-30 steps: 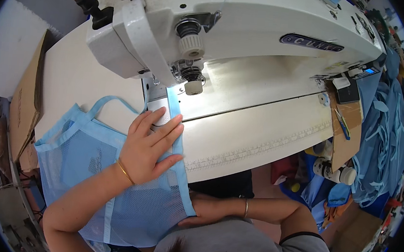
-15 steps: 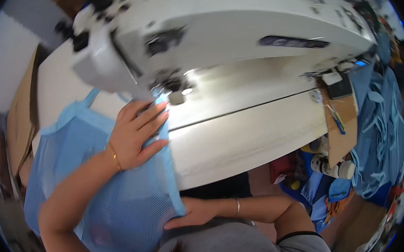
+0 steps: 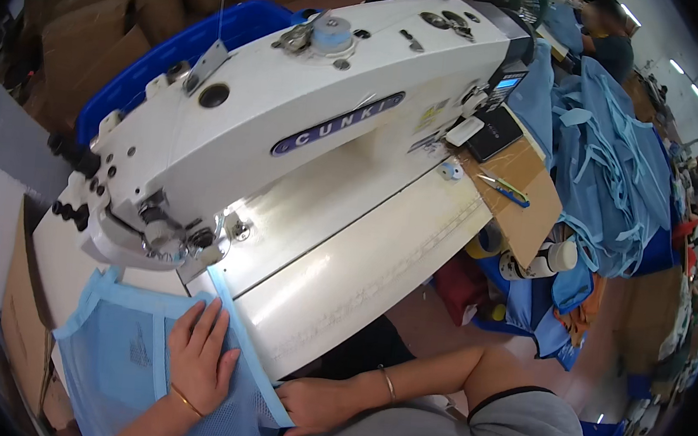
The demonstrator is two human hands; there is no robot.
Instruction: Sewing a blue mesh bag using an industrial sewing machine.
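Note:
A light blue mesh fabric piece (image 3: 126, 348) with solid blue bands lies on the white table under the head of a white industrial sewing machine (image 3: 291, 122). My left hand (image 3: 200, 354) rests flat on the fabric, fingers spread, just in front of the presser foot (image 3: 205, 251). Below the table edge, my right hand (image 3: 316, 406) pinches the fabric's lower right corner. A thin bracelet sits on each wrist.
A pile of blue fabric (image 3: 611, 158) lies at the right beside a cardboard flap (image 3: 525, 200) with blue-handled snips. A blue plastic bin (image 3: 198, 47) and cardboard boxes (image 3: 91, 38) stand behind the machine. A white bottle (image 3: 549, 256) lies under the cardboard flap.
The view has swung up and left, showing the whole machine top. My left hand stays flat on the fabric near the needle; my right hand still holds the lower corner.

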